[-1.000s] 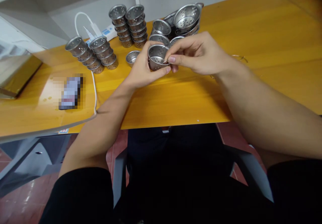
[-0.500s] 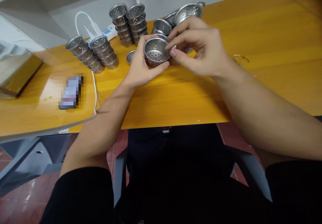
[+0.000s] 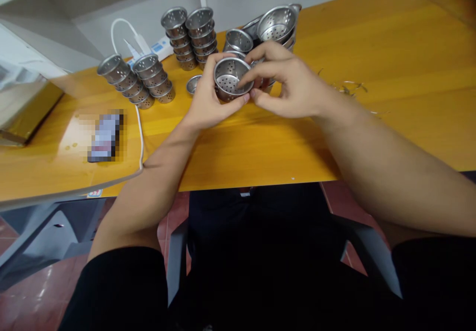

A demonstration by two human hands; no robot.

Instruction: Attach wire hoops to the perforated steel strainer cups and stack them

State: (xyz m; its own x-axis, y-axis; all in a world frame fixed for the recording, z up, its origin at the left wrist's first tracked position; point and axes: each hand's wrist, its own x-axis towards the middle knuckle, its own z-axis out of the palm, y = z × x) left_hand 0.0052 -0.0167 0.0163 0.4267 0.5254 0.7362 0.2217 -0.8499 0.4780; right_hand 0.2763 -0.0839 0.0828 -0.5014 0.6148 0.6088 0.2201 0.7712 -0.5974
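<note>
My left hand (image 3: 208, 100) is wrapped round a small perforated steel cup (image 3: 227, 78), holding it just above the yellow table (image 3: 260, 142) with its mouth tilted toward me. My right hand (image 3: 288, 85) is beside it, fingers curled, with the index and thumb pinching at the cup's right rim; a thin wire seems to cross inside the cup. More loose cups lie just behind my hands, partly hidden.
Leaning stacks of the same cups stand at the back left (image 3: 130, 79) and back centre (image 3: 191, 36). A larger perforated bowl (image 3: 277, 24) sits behind. Thin wire pieces (image 3: 347, 88) lie at right. A blurred phone (image 3: 104, 135) and white cable (image 3: 140, 137) lie at left.
The cup has tipped from side-on to mouth toward me. My right hand lifted over the rim, then dropped back so its fingertips pinch at the cup's right edge.
</note>
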